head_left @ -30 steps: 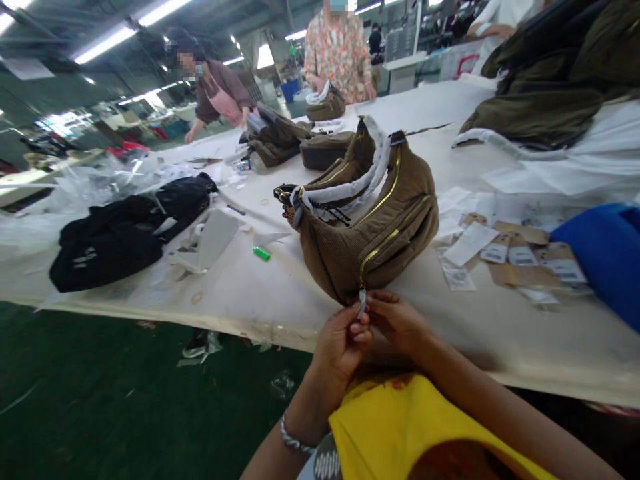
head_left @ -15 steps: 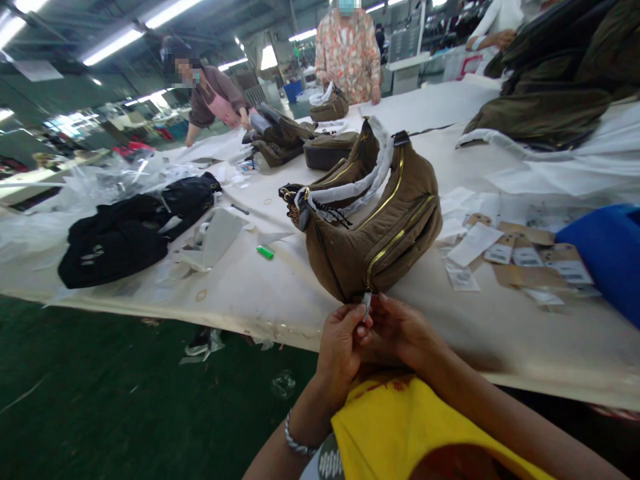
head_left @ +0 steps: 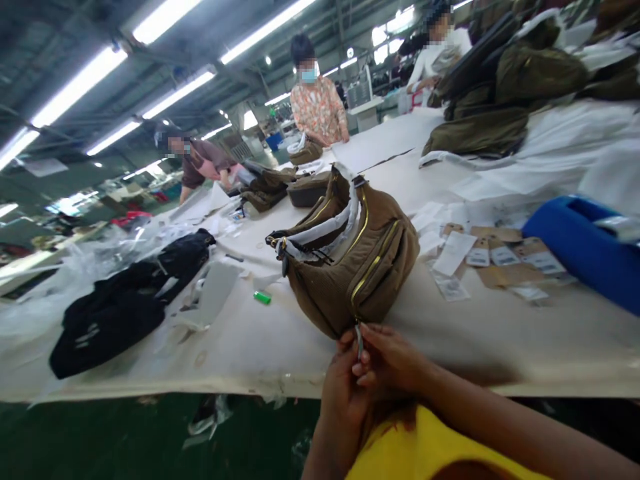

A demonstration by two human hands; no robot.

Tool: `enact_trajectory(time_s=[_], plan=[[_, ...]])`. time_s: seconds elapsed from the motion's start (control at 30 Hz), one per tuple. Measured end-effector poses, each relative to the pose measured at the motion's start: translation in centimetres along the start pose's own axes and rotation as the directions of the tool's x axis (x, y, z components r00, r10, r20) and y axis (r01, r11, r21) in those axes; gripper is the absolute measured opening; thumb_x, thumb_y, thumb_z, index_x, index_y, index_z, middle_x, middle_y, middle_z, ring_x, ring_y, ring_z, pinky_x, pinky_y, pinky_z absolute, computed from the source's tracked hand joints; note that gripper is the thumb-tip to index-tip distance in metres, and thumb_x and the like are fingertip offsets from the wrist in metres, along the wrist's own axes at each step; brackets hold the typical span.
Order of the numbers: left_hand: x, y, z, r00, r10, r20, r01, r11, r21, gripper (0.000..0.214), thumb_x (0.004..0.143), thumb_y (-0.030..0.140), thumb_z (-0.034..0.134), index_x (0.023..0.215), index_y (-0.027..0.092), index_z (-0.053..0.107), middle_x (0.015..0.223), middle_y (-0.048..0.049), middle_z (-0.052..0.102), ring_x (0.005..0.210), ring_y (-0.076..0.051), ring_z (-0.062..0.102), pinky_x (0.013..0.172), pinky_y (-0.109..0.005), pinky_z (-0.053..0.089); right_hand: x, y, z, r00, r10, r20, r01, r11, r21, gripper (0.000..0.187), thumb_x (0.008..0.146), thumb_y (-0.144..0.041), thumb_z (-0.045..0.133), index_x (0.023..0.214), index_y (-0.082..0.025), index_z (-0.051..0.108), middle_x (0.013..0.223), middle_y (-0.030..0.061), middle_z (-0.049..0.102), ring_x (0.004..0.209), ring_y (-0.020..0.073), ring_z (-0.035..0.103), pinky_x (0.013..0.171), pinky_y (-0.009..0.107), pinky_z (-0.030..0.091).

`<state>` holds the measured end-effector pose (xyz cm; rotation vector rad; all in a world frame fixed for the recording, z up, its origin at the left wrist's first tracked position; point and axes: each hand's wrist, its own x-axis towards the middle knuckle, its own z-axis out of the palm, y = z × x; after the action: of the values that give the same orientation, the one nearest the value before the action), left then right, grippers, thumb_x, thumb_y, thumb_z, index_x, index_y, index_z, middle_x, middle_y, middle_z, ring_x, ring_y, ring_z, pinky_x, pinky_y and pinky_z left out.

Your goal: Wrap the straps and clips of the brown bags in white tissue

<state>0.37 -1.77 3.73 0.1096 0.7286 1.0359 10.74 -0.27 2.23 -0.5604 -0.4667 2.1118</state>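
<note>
A brown corduroy bag with gold zips stands on the white table, its strap wrapped in white foam. At the bag's near end hangs a small grey zip pull. My left hand and my right hand meet just below the bag at the table's near edge. Fingers of both hands pinch the zip pull between them.
Black bags lie at the left, with a green lighter and white card nearby. Paper tags and a blue bin sit at the right. More brown bags and olive bags lie farther back, where three people stand.
The view has tilted up and swung right, so the bag and hands sit lower in the picture. Both hands keep pinching the zip pull.
</note>
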Motion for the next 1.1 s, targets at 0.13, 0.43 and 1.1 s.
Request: enact_trajectory(time_s=[0.13, 0.43, 1.1], plan=[[-0.1, -1.2, -0.4, 0.963, 0.261, -0.060, -0.219, 0.897, 0.384, 0.021, 0.068, 0.030, 0.068, 0.074, 0.013, 0.057, 0.054, 0.0029, 0.048, 0.041, -0.003, 0.037, 0.039, -0.013, 0.027, -0.7, -0.4, -0.5, 0.991, -0.128, 0.035, 0.133, 0.962, -0.239, 0.044, 0.079, -0.050, 0.049, 0.098, -0.012, 0.063, 0.065, 0.0024, 0.057, 0.054, 0.0101, 0.054, 0.053, 0.023, 0.046], [0.0, 8.0, -0.4, 0.606, 0.786, 0.125, -0.422, 0.184, 0.888, 0.034, 0.072, 0.047, 0.058, 0.068, 0.014, 0.062, 0.055, -0.0002, 0.054, 0.046, -0.008, 0.040, 0.045, -0.019, 0.031, -1.4, -2.6, -1.1, 0.978, -0.209, 0.003, 0.186, 0.864, -0.468, 0.046, 0.075, -0.055, 0.050, 0.073, -0.011, 0.065, 0.076, 0.0077, 0.064, 0.073, 0.0158, 0.057, 0.072, 0.029, 0.043], [0.0, 5.3, 7.8, 0.640, 0.716, 0.279, -0.665, 0.333, 0.668, 0.028, 0.061, 0.023, 0.071, 0.087, 0.018, 0.061, 0.090, -0.0025, 0.064, 0.082, -0.016, 0.059, 0.073, -0.024, 0.047, -4.7, -7.0, -4.4, 0.764, -0.642, 0.073, 0.181, 0.104, -0.978, 0.022, 0.081, -0.027, 0.044, 0.079, -0.017, 0.062, 0.075, 0.0063, 0.063, 0.070, 0.0186, 0.056, 0.063, 0.028, 0.042]])
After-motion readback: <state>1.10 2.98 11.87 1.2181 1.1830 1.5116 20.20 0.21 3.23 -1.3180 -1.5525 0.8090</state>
